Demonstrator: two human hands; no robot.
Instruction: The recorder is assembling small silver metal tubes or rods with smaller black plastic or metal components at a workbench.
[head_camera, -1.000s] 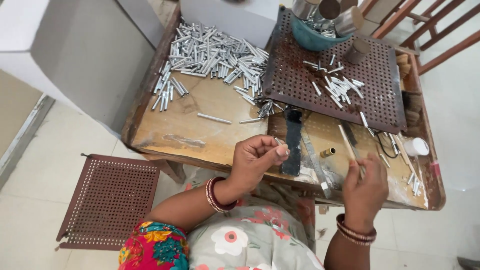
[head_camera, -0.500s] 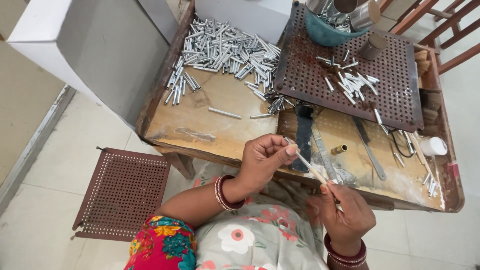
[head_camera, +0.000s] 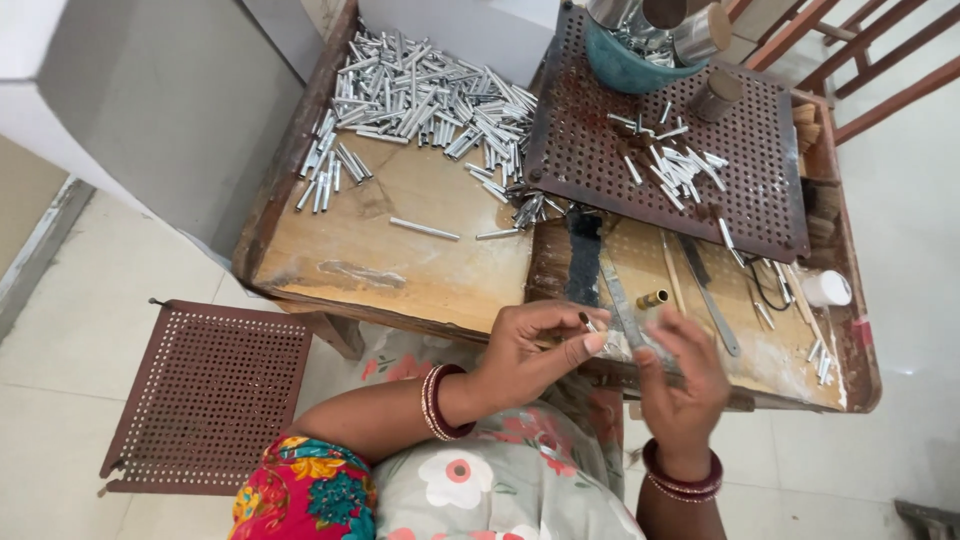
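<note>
While left hand pinches a tube, right hand hovers.

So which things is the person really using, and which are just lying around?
In use:
- left hand, fingers pinching a small metal tube
- right hand, open just beside it

Lying about:
- pile of metal tubes
- perforated tray with a few tubes
- teal bowl
- small brass piece
- white cap
- perforated stool

Small silver metal tube — short, dark-tipped, tilted — pinched above the wooden table's near edge.
</note>
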